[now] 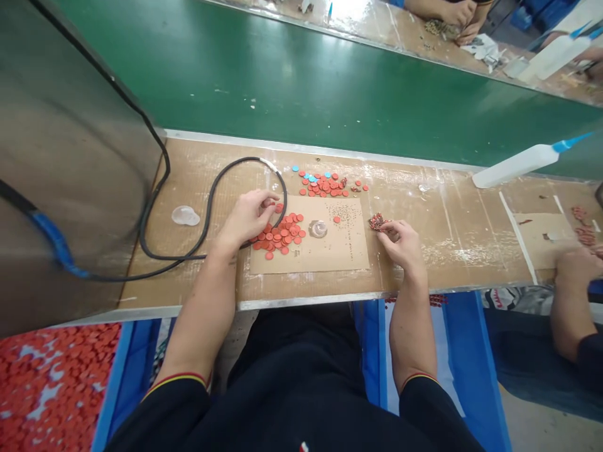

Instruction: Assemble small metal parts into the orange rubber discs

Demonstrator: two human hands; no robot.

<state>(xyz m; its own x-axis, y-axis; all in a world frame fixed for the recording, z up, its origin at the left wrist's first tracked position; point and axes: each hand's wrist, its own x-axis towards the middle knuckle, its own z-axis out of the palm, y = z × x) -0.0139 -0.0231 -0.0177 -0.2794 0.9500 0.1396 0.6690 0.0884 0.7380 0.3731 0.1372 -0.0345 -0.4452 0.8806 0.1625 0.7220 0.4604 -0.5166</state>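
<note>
My left hand (247,220) sits over the near edge of a pile of flat red discs (281,232), pinching one red disc (269,203) in its fingertips. My right hand (401,243) grips a small clump of red and metallic pieces (377,221) at the right edge of a cardboard sheet (282,263). The sheet lies on the workbench, with a round glassy dish (318,229) and scattered tiny dark bits (346,216) on it. Beyond the sheet lie more red discs (325,185) and several blue discs (306,177).
A black cable (207,213) loops on the bench left of my hands, near a clear plastic lid (185,216). A white squeeze bottle (518,164) lies at the back right. A co-worker's hand (577,270) rests at the right, and a bin of red discs (51,389) sits low left.
</note>
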